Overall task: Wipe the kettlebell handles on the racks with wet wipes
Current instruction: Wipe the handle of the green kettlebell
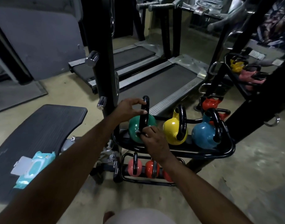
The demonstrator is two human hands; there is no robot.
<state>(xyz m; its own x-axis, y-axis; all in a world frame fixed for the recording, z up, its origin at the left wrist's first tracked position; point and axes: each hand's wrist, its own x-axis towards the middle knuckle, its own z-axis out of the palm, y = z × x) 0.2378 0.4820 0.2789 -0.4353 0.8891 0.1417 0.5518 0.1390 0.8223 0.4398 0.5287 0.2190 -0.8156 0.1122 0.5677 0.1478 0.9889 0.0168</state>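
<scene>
My left hand [132, 109] fingers pinch handle [145, 118] top of green kettlebell [134, 126]; right hand [154, 140] fingers pinch wipe [138, 133] at base. Best: wrap fully, stroke upward.

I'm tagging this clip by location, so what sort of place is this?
Most likely a gym. A treadmill stands on the floor with another beside it, coloured kettlebells like the green kettlebell sit on a black rack, and a padded bench is at the left.
</scene>
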